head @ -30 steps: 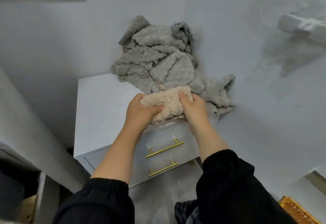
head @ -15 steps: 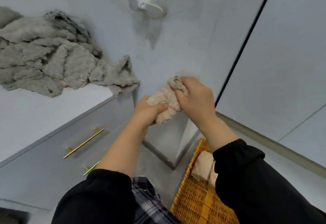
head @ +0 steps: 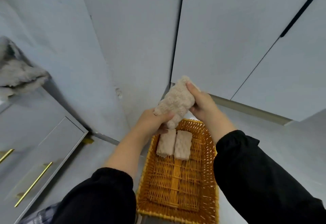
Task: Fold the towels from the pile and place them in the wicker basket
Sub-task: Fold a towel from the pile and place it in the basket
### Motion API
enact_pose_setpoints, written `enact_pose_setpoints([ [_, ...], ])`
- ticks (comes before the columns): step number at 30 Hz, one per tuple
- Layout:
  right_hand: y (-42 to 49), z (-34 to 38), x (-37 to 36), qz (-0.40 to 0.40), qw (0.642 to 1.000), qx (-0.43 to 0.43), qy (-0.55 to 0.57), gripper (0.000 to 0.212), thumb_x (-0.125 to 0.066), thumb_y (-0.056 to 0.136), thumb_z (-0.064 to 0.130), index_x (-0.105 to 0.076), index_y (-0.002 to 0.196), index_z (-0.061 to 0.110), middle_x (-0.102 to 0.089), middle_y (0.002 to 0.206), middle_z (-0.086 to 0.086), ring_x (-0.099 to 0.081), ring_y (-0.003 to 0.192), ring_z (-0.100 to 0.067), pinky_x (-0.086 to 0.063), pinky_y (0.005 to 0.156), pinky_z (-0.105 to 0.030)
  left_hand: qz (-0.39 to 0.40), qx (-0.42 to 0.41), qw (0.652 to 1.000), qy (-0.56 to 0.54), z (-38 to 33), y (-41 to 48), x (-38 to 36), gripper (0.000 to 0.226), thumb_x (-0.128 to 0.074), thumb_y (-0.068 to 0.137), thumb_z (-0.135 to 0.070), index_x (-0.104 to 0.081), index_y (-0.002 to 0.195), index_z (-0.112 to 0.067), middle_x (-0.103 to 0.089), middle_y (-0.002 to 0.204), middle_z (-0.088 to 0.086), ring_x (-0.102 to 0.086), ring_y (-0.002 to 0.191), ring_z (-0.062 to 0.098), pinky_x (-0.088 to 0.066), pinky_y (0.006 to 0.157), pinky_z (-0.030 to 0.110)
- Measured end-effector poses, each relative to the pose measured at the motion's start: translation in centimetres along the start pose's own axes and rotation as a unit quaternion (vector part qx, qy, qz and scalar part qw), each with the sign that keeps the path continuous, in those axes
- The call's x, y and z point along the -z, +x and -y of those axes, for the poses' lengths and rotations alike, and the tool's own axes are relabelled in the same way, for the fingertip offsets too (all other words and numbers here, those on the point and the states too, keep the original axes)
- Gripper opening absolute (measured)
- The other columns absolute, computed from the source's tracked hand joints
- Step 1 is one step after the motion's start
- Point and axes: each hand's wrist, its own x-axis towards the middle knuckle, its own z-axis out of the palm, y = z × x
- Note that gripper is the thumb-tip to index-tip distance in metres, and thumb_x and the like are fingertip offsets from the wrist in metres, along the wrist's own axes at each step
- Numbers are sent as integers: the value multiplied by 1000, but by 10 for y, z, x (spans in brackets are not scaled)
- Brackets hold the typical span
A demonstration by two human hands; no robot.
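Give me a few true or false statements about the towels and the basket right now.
1. The left hand and right hand both grip a beige towel above the wicker basket. True.
2. The basket is empty. False: two folded towels lie side by side in it.
3. A grey towel pile lies on the dresser at the left. True.
4. The dresser has black knobs. False: it has gold bar handles.

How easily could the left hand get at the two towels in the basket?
Probably yes: the left hand sits just over those towels with nothing between, but it grips a third towel.
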Motion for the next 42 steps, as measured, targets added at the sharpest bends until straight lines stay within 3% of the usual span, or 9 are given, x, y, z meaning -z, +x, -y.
enact_pose_setpoints([
  [4, 23, -33, 31, 81, 970, -130, 187, 64, -68, 79, 38, -51, 133, 10, -56, 133, -16, -55, 121, -32, -48, 96, -48, -45, 6, 998, -52, 21, 28, -26, 11, -72, 83, -13, -64, 89, -17, -70, 87, 2, -69, 78, 15, -58, 60, 26],
  [9, 43, -64, 55, 11, 977, -124, 175, 40, -59, 89, 21, -55, 126, 5, -61, 126, -17, -60, 113, -30, -50, 93, -46, -25, 39, 999, 7, 50, 68, -34, 28, -75, 81, -21, -64, 106, -14, -69, 102, 7, -68, 83, 16, -54, 61, 26],
  [13, 65, -83, 83, -155, 985, -75, 23, 17, -68, 86, 17, -63, 99, 8, -69, 101, -9, -67, 89, -21, -56, 76, -37, -15, 46, 979, 197, 82, 99, -15, 53, -72, 80, -41, -55, 124, -17, -60, 121, -1, -58, 107, 16, -47, 82, 27],
  [16, 82, -103, 116, -250, 949, -71, -178, 17, -73, 83, 24, -63, 87, 11, -68, 94, -4, -66, 84, -18, -56, 76, -34, -46, 52, 946, 317, 114, 112, 5, 53, -65, 88, -31, -47, 134, -12, -55, 130, 4, -53, 118, 22, -39, 83, 26],
  [20, 97, -138, 153, -257, 869, -91, -413, 11, -58, 92, 18, -61, 88, 9, -58, 84, -1, -58, 90, -23, -44, 69, -29, -42, 105, 901, 419, 147, 123, 13, 45, -61, 91, -27, -45, 129, -10, -57, 125, 12, -55, 112, 30, -42, 82, 35],
  [23, 100, -167, 167, -222, 803, -128, -538, 22, -44, 95, 6, -63, 100, -4, -64, 101, -16, -59, 102, -32, -40, 72, -28, -38, 131, 886, 443, 160, 132, 12, 33, -59, 91, -27, -49, 118, -10, -60, 114, 12, -57, 103, 31, -39, 72, 34],
  [29, 121, -211, 178, -290, 765, -163, -551, 25, -43, 94, 2, -54, 116, -4, -59, 120, -19, -56, 113, -34, -46, 91, -35, -60, 137, 856, 495, 171, 145, 18, 9, -51, 95, -21, -51, 101, -14, -55, 92, 6, -50, 80, 24, -37, 65, 33],
  [36, 145, -221, 182, -272, 746, -219, -567, 27, -38, 98, 6, -57, 115, -3, -57, 122, -19, -55, 113, -34, -45, 98, -39, -51, 138, 844, 516, 177, 149, 20, 8, -51, 95, -21, -49, 98, -14, -51, 89, 4, -47, 80, 21, -37, 66, 33],
  [42, 135, -238, 187, -302, 714, -68, -628, 24, -46, 95, 5, -51, 118, 3, -58, 117, -15, -61, 103, -32, -51, 91, -42, -44, 132, 836, 531, 175, 148, 19, 9, -51, 96, -22, -47, 98, -15, -49, 89, 2, -45, 80, 20, -36, 67, 32],
])
